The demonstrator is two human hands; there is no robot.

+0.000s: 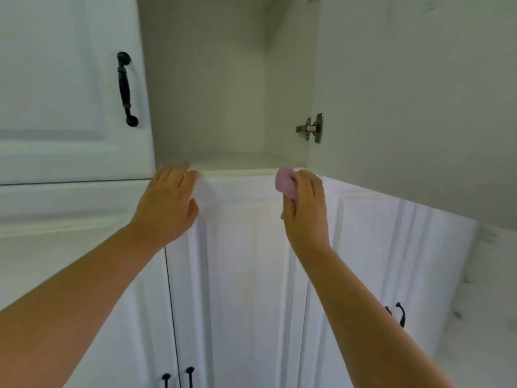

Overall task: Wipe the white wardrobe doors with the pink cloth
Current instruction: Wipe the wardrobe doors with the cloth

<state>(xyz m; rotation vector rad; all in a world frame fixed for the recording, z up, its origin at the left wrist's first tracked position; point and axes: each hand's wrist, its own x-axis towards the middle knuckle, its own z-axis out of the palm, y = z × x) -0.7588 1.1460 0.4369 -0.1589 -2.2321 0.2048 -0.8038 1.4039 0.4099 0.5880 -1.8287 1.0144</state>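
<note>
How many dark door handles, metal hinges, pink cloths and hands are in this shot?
Dark handles: 5, one on the upper left door, two at the bottom, two at lower right
Metal hinges fully in view: 1
Pink cloths: 1
Hands: 2, left hand, right hand
Total: 9

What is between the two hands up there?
Just bare white door. In the head view, the left hand rests flat by the open shelf edge, the right hand grips the pink cloth, and only the lower door's top lies between.
</note>
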